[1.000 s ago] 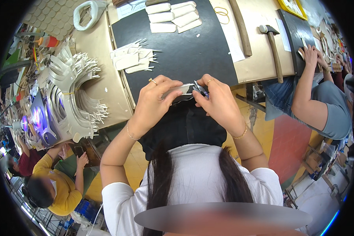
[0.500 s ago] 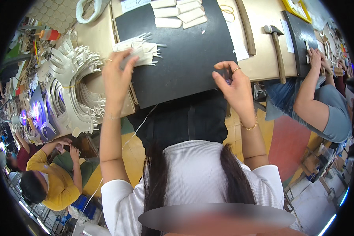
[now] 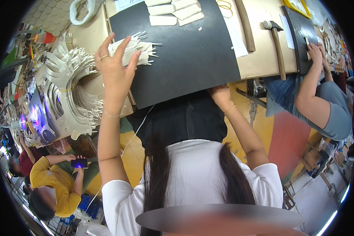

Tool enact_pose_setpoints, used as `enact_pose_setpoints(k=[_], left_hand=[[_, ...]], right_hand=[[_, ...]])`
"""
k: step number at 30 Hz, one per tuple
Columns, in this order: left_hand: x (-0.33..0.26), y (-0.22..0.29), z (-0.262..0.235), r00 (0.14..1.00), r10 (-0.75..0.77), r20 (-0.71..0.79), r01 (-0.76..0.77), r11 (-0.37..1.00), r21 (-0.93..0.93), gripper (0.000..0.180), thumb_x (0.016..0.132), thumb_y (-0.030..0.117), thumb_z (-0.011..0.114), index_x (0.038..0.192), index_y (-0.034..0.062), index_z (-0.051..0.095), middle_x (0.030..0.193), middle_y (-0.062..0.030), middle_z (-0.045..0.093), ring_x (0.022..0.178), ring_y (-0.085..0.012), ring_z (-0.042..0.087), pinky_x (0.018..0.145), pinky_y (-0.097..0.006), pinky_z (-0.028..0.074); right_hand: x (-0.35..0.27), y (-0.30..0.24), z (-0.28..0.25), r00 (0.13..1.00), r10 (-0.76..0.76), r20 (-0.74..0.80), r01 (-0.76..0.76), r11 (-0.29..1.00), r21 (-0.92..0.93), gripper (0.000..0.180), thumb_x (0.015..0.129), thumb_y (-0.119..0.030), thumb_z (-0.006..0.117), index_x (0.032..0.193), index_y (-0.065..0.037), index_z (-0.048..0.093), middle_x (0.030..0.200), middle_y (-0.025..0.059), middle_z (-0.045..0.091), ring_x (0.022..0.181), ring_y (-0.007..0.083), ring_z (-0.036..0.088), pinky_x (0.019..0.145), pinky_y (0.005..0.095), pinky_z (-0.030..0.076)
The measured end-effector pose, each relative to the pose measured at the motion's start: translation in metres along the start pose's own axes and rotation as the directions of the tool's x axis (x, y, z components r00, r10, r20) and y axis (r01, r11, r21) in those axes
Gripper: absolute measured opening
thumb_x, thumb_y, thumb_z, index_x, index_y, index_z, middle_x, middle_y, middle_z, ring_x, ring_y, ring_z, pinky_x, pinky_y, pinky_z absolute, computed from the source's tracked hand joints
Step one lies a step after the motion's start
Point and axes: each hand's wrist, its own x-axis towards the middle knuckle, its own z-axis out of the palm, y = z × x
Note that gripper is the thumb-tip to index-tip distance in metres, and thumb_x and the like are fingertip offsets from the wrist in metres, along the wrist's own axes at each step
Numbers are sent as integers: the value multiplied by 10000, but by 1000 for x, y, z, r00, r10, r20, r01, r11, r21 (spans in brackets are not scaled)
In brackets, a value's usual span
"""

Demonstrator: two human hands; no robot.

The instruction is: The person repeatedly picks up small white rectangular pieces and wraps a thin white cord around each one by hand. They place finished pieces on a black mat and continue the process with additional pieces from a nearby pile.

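Observation:
My left hand (image 3: 117, 65) is open, thumb and fingers spread, over the left side of a black work board (image 3: 185, 59). Right beside its fingertips lies a small stack of cream strap-like pieces (image 3: 144, 52) with thin ends pointing right; I cannot tell whether the hand touches it. My right hand (image 3: 221, 96) is at the board's front edge, above my lap, its fingers hidden under the edge. Toward the far side of the board rest several cream rounded pieces (image 3: 163, 20) in two rows.
Bundles of curved cream cut pieces (image 3: 72, 98) crowd the table on the left. To the right are a hammer (image 3: 278, 47), a wooden stick (image 3: 246, 25) and rubber bands (image 3: 225, 8). A co-worker's hands (image 3: 316, 53) work at another black board; a person in yellow (image 3: 59, 185) holds a phone.
My right hand has dropped from above the board to under its front edge. My left hand has lifted slightly off the cream stack, fingers spreading. The person in yellow now shows a lit phone.

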Motion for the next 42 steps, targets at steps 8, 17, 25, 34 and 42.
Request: enact_pose_setpoints(k=[8, 17, 25, 34, 42], left_hand=[[68, 9, 47, 977, 208, 50, -195, 961, -195, 304, 900, 211, 758, 1177, 86, 731, 1255, -112, 647, 1159, -313, 593, 1004, -429, 445], [101, 18, 61, 902, 224, 370, -219, 974, -58, 271, 877, 245, 775, 1089, 85, 722, 1142, -101, 656, 1092, -309, 605, 961, -409, 453], [58, 54, 57, 899, 280, 336, -315, 948, 52, 178, 888, 149, 730, 1043, 65, 707, 1134, -103, 662, 1086, -295, 622, 910, -423, 462], [-27, 105, 40, 881, 297, 369, -281, 955, -97, 335, 899, 213, 736, 1177, 45, 652, 1384, -182, 576, 1388, -398, 474, 1160, -574, 339], [-63, 107, 29, 860, 305, 408, -241, 949, -203, 521, 896, 281, 763, 1335, 53, 598, 1523, -180, 473, 1473, -414, 369, 1207, -607, 260]], right_hand=[[-4, 9, -32, 935, 28, 355, -101, 977, 187, 387, 904, -330, 735, 1169, -51, 703, 1012, 170, 740, 953, 366, 715, 815, 477, 562], [-16, 10, -183, 606, -371, 704, -554, 438, 708, 274, 836, -211, 846, 726, -35, 668, 1070, 100, 750, 915, 141, 647, 861, 318, 493], [7, -14, -218, 957, -270, 108, -187, -287, 939, 304, 810, -148, 865, 675, -79, 601, 1016, 181, 733, 1138, 321, 667, 935, 402, 506], [14, 6, -219, 994, -108, -25, 16, -79, 997, 284, 907, -247, 752, 735, -34, 678, 816, 127, 727, 728, 132, 504, 523, 232, 393], [32, 11, -203, 963, -236, -131, 7, -463, 886, 654, 988, -574, 592, 1050, 67, 706, 1068, 252, 698, 664, 103, 531, 453, 191, 330]])
